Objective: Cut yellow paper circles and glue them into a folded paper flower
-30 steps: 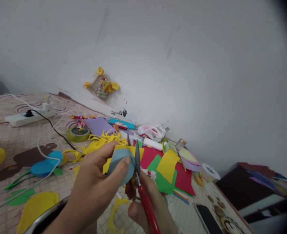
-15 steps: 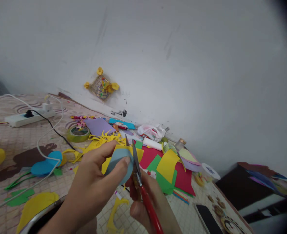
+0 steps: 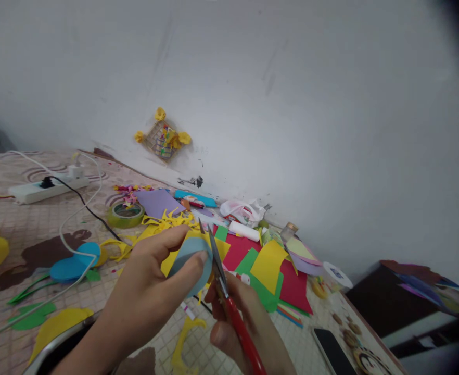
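A pale blue paper disc (image 3: 188,263), backed by yellow paper (image 3: 218,249) with an uncut margin showing past its rim, is being pinched firmly by the left hand (image 3: 151,291) just left of the red card sheet (image 3: 292,291), while red-handled scissors (image 3: 240,325), blades parted at the disc's edge, are being gripped closed-fingered by the right hand (image 3: 229,333).

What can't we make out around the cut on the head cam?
Head view:
Far steel blade of the scissors: only its tip shows, the rest is hidden behind the pale blue paper disc and left hand.
Red scissors grip: finger loops hidden by the right hand.
Black smartphone: cut off by the bottom edge.
Round white paper label: print too small to read.
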`<state>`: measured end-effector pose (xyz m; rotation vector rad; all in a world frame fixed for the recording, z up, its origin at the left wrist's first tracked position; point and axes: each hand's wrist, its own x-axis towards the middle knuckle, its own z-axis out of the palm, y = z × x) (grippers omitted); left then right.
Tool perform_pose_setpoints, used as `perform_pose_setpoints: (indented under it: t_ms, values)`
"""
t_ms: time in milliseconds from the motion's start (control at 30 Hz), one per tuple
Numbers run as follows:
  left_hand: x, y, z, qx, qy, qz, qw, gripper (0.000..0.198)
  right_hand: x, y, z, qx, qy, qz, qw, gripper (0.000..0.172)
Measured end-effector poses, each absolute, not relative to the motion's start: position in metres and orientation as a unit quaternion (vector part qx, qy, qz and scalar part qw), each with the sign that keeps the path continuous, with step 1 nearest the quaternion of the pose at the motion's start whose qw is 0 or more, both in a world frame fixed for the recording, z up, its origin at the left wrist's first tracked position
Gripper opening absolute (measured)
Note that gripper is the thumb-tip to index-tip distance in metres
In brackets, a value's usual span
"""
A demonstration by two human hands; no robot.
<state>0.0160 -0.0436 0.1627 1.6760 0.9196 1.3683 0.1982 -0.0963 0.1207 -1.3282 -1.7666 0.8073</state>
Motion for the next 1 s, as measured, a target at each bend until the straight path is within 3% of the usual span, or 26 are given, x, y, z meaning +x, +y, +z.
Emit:
perform_pose_setpoints:
  t_ms: [1000]
  values:
    - [0.011, -0.04, 0.161, 0.656, 0.302, 0.513, 0.464, 0.019, 0.19, -0.1, 0.126, -0.534, -0.661, 0.341, 0.402, 0.073]
